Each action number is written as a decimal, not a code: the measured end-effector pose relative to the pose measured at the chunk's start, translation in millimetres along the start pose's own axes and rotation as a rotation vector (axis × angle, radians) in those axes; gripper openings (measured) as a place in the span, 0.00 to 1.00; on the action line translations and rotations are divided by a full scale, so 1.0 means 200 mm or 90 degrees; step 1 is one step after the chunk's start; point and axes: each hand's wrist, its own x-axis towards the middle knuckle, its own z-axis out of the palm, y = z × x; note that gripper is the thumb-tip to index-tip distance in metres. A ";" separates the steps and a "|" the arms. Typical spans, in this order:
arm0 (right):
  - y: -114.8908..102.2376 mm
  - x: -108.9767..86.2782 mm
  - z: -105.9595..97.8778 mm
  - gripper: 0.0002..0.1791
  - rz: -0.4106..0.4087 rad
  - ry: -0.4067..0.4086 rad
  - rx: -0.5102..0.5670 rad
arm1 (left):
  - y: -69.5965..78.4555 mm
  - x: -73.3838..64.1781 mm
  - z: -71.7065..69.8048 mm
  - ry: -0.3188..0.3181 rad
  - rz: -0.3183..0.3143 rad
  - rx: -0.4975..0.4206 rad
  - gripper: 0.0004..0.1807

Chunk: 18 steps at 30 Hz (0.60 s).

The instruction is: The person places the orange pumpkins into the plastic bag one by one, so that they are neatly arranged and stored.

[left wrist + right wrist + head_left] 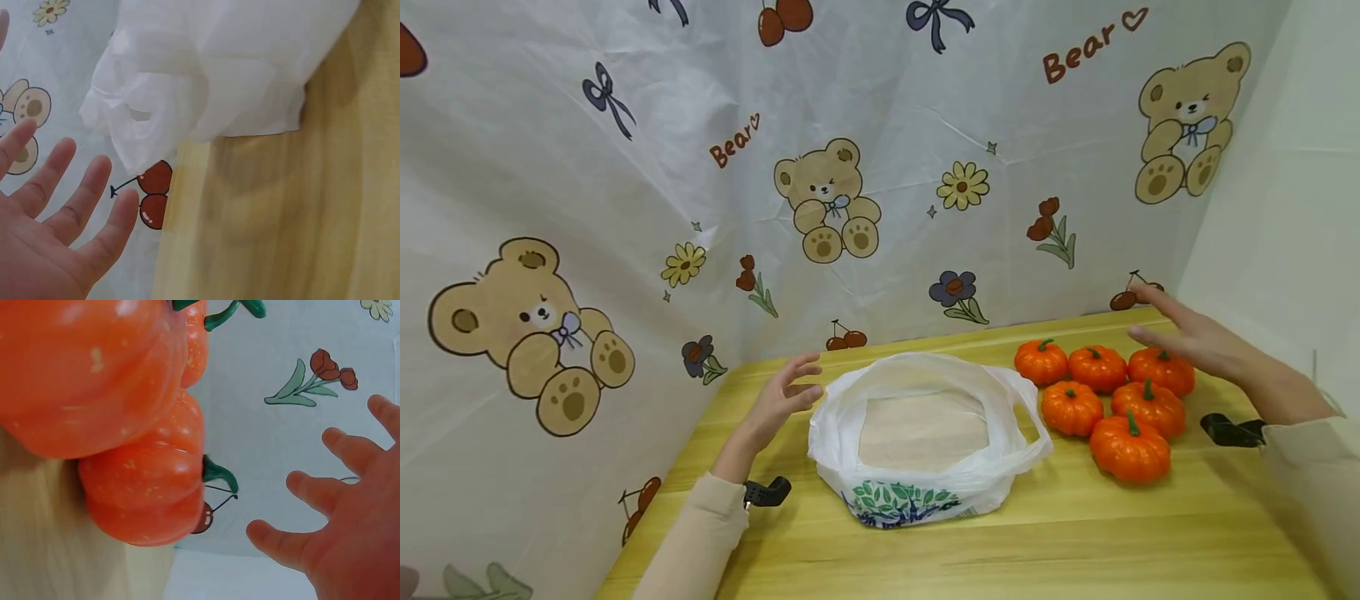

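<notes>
A white plastic bag with a green leaf print stands on the table, its mouth spread wide and a flat beige surface showing inside. Just left of it my left hand hovers with spread, relaxed fingers; in the left wrist view the bag hangs beyond the fingertips, apart from them. Several small orange pumpkins with green stems cluster right of the bag. My right hand is held above and behind the rightmost ones, fingers extended, holding nothing. In the right wrist view a pumpkin sits apart from the fingers.
The yellow wood-grain table runs up to a back wall covered by a white sheet printed with bears and flowers. A plain white wall bounds the right side. The bag's right handle loop lies close to the pumpkins.
</notes>
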 end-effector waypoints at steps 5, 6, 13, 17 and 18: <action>0.07 -0.01 0.02 0.49 0.039 0.019 0.046 | -0.06 -0.02 0.01 0.004 -0.034 -0.040 0.37; 0.08 -0.02 0.02 0.50 0.042 0.023 0.055 | -0.07 -0.03 0.01 0.007 -0.039 -0.048 0.37; 0.20 -0.02 0.05 0.50 0.049 0.029 0.113 | -0.13 -0.07 0.03 0.014 -0.073 -0.091 0.37; 0.29 -0.03 0.07 0.50 0.062 0.010 0.155 | -0.16 -0.06 0.04 0.009 -0.089 -0.086 0.38; 0.31 -0.04 0.08 0.50 0.065 0.003 0.164 | -0.16 -0.06 0.04 0.008 -0.094 -0.082 0.38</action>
